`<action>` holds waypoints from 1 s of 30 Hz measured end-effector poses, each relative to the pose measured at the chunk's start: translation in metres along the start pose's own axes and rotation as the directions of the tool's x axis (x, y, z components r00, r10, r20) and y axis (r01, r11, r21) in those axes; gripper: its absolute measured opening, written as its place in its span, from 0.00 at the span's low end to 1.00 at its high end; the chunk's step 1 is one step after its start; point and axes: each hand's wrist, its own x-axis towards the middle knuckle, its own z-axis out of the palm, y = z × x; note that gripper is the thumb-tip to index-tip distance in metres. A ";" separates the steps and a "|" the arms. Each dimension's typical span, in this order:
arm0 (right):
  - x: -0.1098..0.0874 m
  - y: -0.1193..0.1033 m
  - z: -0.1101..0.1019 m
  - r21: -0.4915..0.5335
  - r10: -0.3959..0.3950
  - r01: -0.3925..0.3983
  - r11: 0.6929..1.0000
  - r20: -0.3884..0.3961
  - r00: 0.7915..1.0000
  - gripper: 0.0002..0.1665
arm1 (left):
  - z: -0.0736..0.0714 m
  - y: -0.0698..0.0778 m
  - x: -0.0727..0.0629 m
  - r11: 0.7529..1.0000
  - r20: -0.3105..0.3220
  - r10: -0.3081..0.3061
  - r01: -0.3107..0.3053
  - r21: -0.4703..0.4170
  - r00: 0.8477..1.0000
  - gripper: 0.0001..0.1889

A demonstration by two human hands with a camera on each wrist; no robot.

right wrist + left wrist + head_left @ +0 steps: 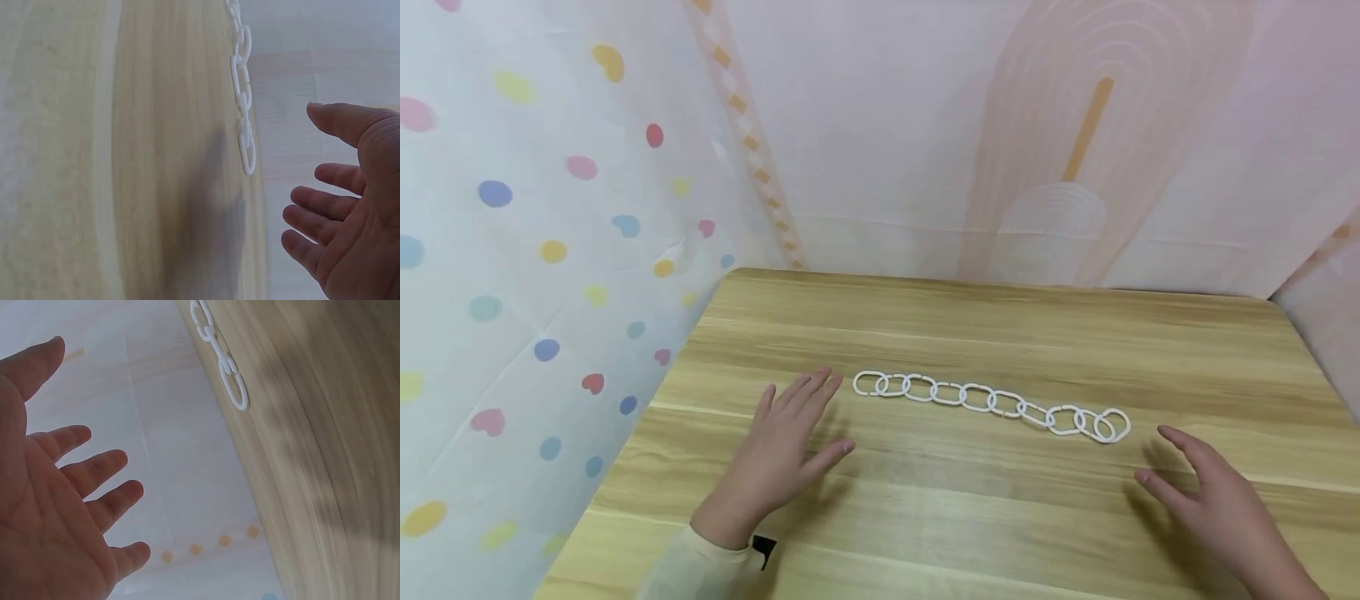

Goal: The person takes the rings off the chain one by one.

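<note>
A chain of white plastic links (pixel 977 398) lies stretched out across the wooden table, sloping slightly nearer toward its right end. My left hand (pixel 782 454) hovers to the left of the chain, fingers spread and straight, holding nothing. On the other side, my right hand (pixel 1213 500) is held off the chain's right end with thumb and forefinger apart. In the left wrist view the left palm (pixel 56 512) shows bare beside the chain's end link (pixel 234 390). The right wrist view likewise has an empty right palm (pixel 356 244) near the last link (pixel 247 150).
The wood-grain table (pixel 955 517) has rounded far corners. Behind it hangs a pale curtain (pixel 880 125) with arch patterns, and a dotted white curtain (pixel 550 317) runs along the left side. A small black piece (pixel 763 548) sticks out at the left cuff.
</note>
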 end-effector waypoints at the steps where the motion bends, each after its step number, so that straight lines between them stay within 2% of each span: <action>1: 0.000 0.000 0.000 -0.005 0.000 0.000 1.000 -0.001 1.000 0.45 | 0.001 0.001 0.001 1.000 -0.001 0.005 -0.005 -0.012 1.000 0.41; 15: 0.014 -0.006 0.003 0.007 -0.021 0.021 1.000 -0.008 1.000 0.41 | 0.007 0.010 0.012 0.995 -0.031 0.045 -0.048 -0.088 0.998 0.40; 30: 0.021 -0.014 0.013 -0.053 -0.015 0.020 0.998 0.079 0.997 0.38 | 0.008 0.024 0.021 0.989 -0.013 0.056 -0.057 -0.135 0.998 0.39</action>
